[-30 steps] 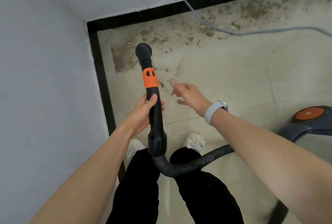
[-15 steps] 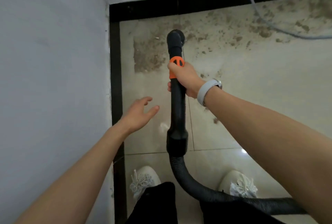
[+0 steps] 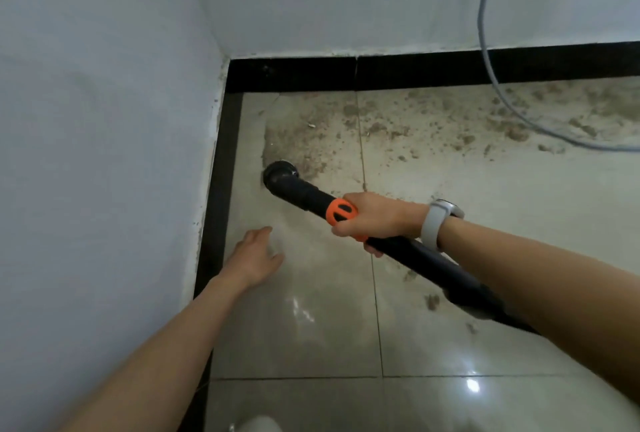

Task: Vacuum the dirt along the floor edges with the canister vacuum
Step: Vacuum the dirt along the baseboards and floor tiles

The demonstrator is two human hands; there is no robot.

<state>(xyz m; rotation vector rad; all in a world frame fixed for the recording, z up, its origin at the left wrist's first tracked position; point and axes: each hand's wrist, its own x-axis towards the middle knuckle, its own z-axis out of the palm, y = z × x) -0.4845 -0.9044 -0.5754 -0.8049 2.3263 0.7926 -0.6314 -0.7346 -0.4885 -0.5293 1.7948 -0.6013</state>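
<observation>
Head-worn view, downward onto floor corner [image 3: 242, 99]

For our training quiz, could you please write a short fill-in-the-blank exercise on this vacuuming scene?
1. The vacuum wand is gripped by the ____ hand.
2. The collar on the wand is coloured ____.
3. The left hand holds ____.
4. The watch sits on the ____ wrist.

Missing words: right; orange; nothing; right

wand [image 3: 304, 196]: black tube, orange collar, slanted, gripped at the collar by right hand [image 3: 377, 220] | nozzle [image 3: 280, 173]: beyond fingertips, at edge of dirt [image 3: 381, 119] | dirt: brown, scattered past nozzle
</observation>
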